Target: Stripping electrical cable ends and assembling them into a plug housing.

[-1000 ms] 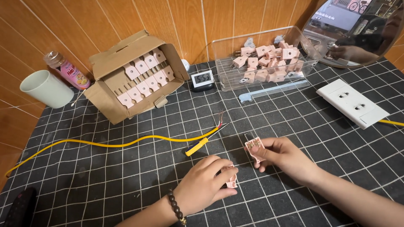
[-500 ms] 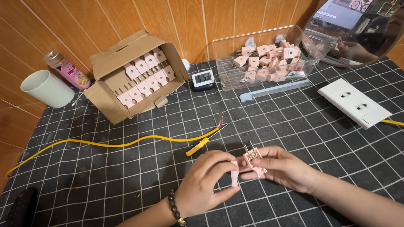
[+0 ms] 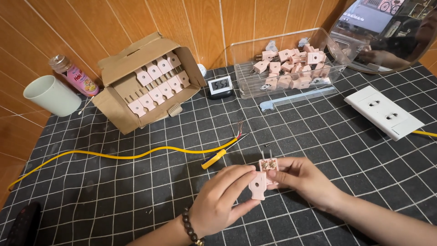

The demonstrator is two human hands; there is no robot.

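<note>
Plug cover (image 3: 258, 184): pink, pinched between my left hand's (image 3: 221, 200) thumb and fingertips.
Plug base (image 3: 268, 166): prongs up, gripped by my right hand's (image 3: 304, 180) closed fingers, touching the cover.
Screwdriver (image 3: 217, 156): yellow handle, just beyond my left fingertips.
Yellow cable (image 3: 136, 155): farther left, bare ends near the screwdriver.

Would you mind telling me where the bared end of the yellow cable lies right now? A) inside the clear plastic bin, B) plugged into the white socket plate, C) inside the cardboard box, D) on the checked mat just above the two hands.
D: the yellow cable ends in bared strands on the checked mat, above the left hand and right hand, touching neither.
</note>
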